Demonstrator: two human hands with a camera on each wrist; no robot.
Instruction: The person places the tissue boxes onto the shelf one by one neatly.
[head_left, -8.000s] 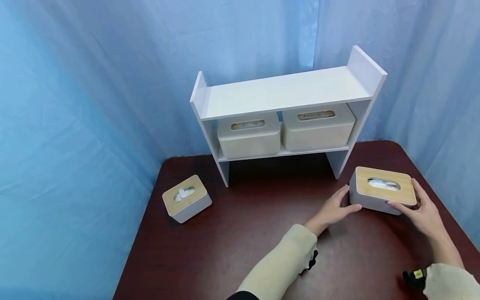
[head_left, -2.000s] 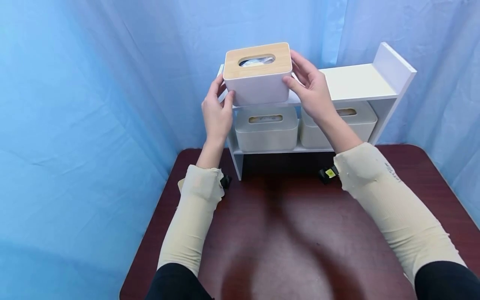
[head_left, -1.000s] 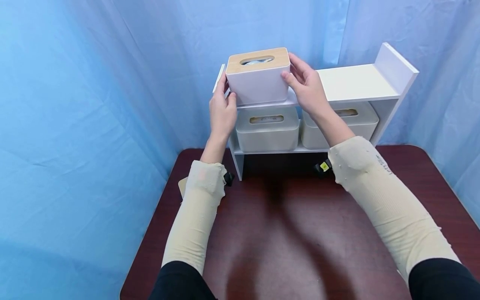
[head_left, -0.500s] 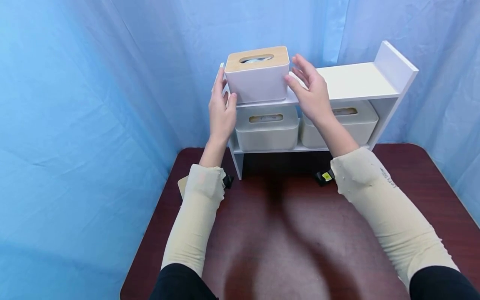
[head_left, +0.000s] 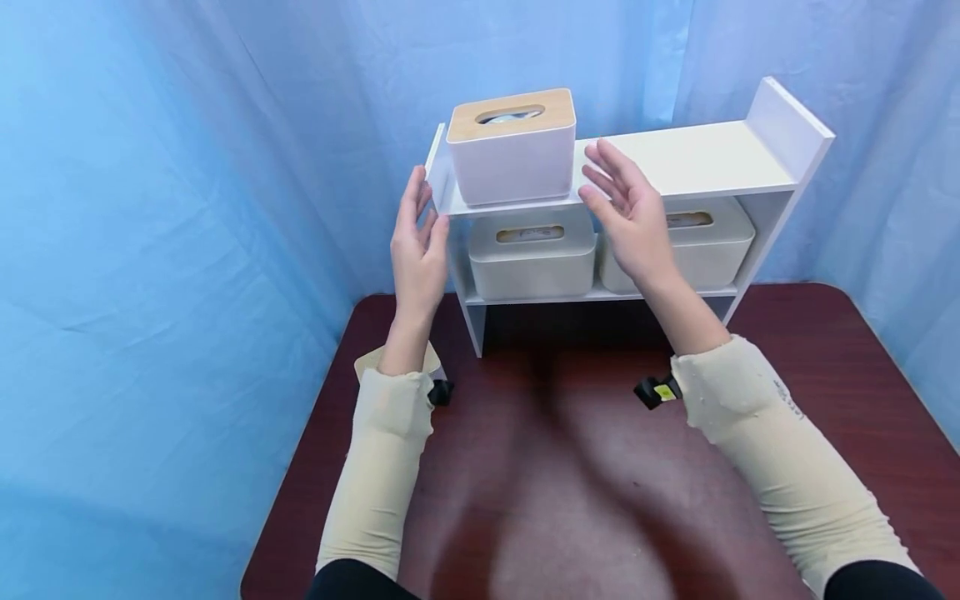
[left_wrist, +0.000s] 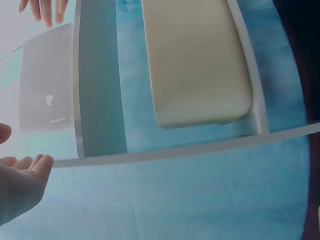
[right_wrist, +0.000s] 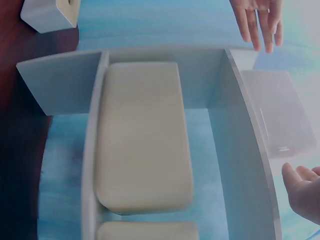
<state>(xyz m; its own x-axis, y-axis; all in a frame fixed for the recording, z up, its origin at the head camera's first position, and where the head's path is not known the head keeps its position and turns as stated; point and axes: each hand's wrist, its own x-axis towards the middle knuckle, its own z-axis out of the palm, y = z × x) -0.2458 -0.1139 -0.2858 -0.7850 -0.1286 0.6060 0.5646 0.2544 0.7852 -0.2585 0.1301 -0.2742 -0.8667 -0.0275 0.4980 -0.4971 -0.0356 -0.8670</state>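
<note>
A white tissue box [head_left: 513, 165] with a wooden lid sits on the left part of the white shelf's top board [head_left: 697, 154]. My left hand [head_left: 417, 262] is apart from it on the left, beside the shelf's left upright, fingers relaxed and holding nothing. To the box's right, my right hand [head_left: 633, 221] hovers with loosely bent fingers and a gap to the box. In the left wrist view the tissue box [left_wrist: 47, 82] shows from below between both hands. The right wrist view has the left hand [right_wrist: 260, 22] beyond the box and the right hand [right_wrist: 305, 192] nearer.
Two cream tissue boxes fill the lower shelf, a left one [head_left: 532, 254] and a right one [head_left: 708, 242] partly behind my right forearm. Another wooden-lidded tissue box [head_left: 435, 364] stands on the dark red table [head_left: 555, 467], mostly hidden by my left wrist. Blue curtains [head_left: 187, 250] surround the table.
The wooden-lidded box went from the table's right side up onto the shelf top, carried by both hands. Over the last second both hands let go and drew apart sideways.
</note>
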